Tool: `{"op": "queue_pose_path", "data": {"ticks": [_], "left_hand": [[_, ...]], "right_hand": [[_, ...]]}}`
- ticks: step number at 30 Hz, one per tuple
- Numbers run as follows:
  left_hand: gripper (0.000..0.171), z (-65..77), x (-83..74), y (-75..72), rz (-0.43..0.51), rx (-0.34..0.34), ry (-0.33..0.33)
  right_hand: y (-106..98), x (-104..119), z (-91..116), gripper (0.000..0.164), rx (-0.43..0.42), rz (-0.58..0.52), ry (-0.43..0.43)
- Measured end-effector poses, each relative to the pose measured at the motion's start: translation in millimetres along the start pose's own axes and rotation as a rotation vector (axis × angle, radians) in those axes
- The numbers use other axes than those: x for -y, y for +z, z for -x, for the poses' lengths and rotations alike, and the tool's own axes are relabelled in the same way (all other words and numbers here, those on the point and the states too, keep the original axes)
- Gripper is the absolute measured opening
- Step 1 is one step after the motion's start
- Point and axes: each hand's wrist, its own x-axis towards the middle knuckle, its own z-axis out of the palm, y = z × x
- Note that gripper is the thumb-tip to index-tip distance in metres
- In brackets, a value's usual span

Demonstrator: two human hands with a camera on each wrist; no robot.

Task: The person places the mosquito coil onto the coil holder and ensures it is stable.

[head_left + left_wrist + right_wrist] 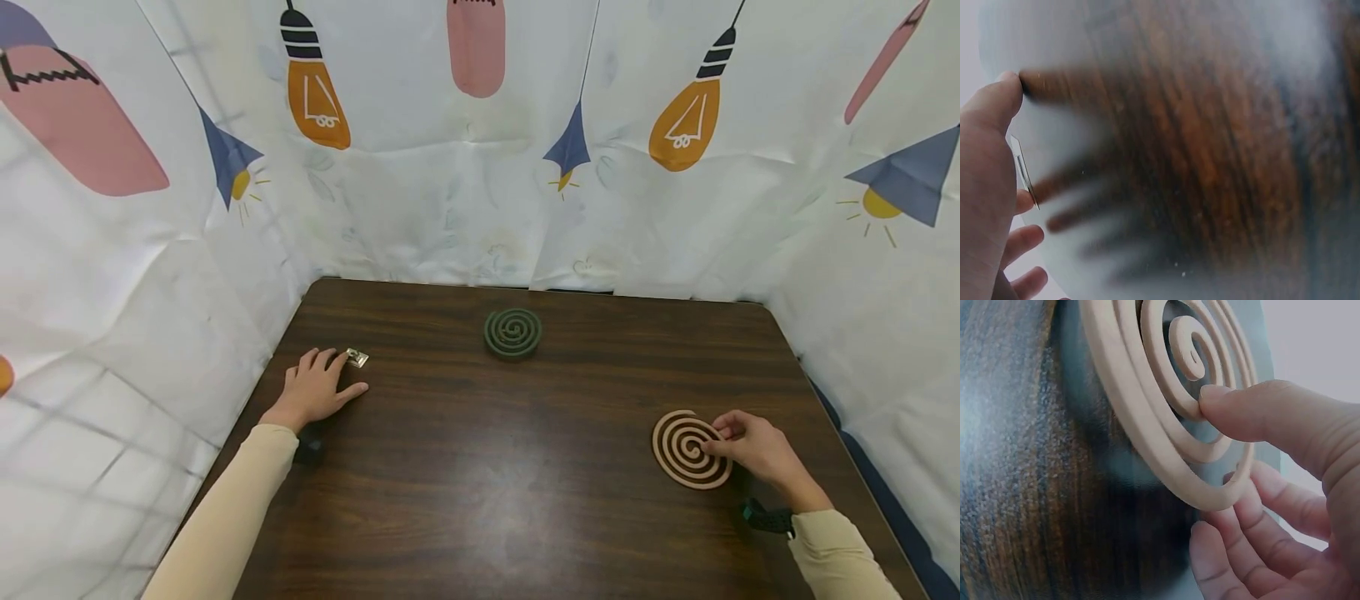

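A tan mosquito coil [691,451] is held by my right hand [759,452] at the right side of the table. In the right wrist view my thumb presses on the coil's inner turns [1185,400], with the fingers behind its outer edge. My left hand [315,390] lies spread over the left of the table, palm down. Right at its index fingertip is a small silvery metal piece [357,359], seen edge-on in the left wrist view. A green mosquito coil [513,333] lies flat near the back middle of the table, apart from both hands.
The dark wooden table [480,467] has a glossy surface that reflects light. White cloth curtains [465,217] printed with lamps and bulbs hang along its back and sides. Dark bands sit on both wrists.
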Motion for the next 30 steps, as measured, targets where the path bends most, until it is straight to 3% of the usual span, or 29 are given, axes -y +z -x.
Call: {"op": "queue_pose_path", "data": {"ticks": [5,12,19,30], "left_hand": [[0.087,2.0,-3.5,0.4,0.006,-0.006,-0.004],[0.091,4.1,-10.0,1.8,0.006,-0.002,-0.019],[0.093,4.1,-17.1,3.3,-0.002,-0.006,-0.016],[0.095,8.9,-23.0,4.1,-0.006,-0.002,-0.019]], "right_hand": [[-2.7,2.5,-1.5,0.057,0.032,-0.02,0.004],[-0.5,3.7,-2.0,0.041,0.049,-0.077,-0.055],[4.8,7.2,-4.3,0.042,0.096,-0.322,-0.068],[17.4,9.5,-9.5,0.052,0.093,-0.496,-0.034]]}}
